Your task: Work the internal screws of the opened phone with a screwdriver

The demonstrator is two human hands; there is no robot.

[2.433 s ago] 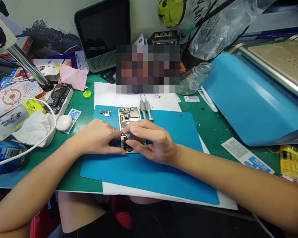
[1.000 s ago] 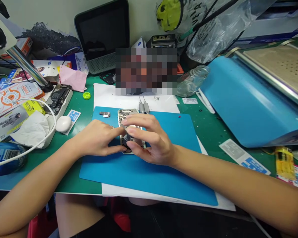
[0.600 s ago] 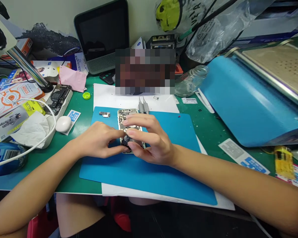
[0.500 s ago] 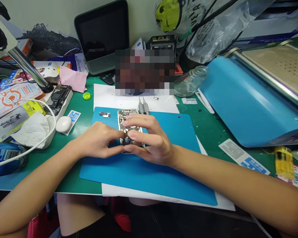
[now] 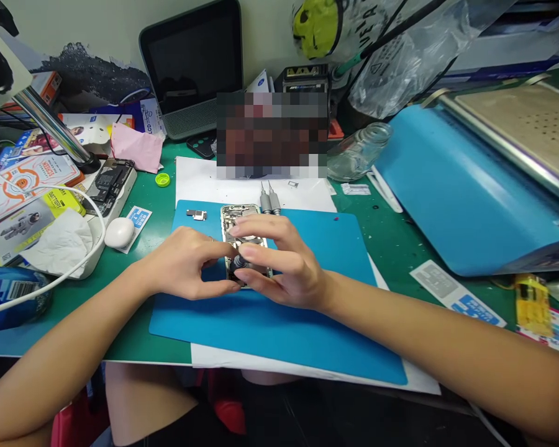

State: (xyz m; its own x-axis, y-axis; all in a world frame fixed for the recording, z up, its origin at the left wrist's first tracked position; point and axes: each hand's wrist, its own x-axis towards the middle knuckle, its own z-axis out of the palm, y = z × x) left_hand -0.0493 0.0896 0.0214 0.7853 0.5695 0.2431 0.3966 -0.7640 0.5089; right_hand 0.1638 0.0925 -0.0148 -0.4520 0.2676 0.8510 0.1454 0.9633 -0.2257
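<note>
An opened phone (image 5: 230,217) with its inner parts bare lies upright on the blue mat (image 5: 326,335). My right hand (image 5: 289,267) reaches over it from the right, thumb and fingers closed around a short dark screwdriver (image 5: 238,263) that stands over the phone's lower half. Its tip is hidden. At the phone's lower left, my left hand (image 5: 190,264) holds the edge, index finger over the phone and thumb by the bottom corner. A small metal phone part (image 5: 196,215) lies on the mat to the upper left. Two grey tweezers (image 5: 270,202) rest just beyond the phone.
A glass jar (image 5: 361,152) lies tilted at the back beside a blue machine (image 5: 447,192). To the left are a white earbud case (image 5: 119,233), a green cap (image 5: 163,180), boxes and a lamp post (image 5: 58,127). A white cable (image 5: 100,214) loops at the left.
My left thumb has shifted slightly down and right along the phone's lower edge, opening a wider gap from the index finger. The right hand and screwdriver stay almost in place.
</note>
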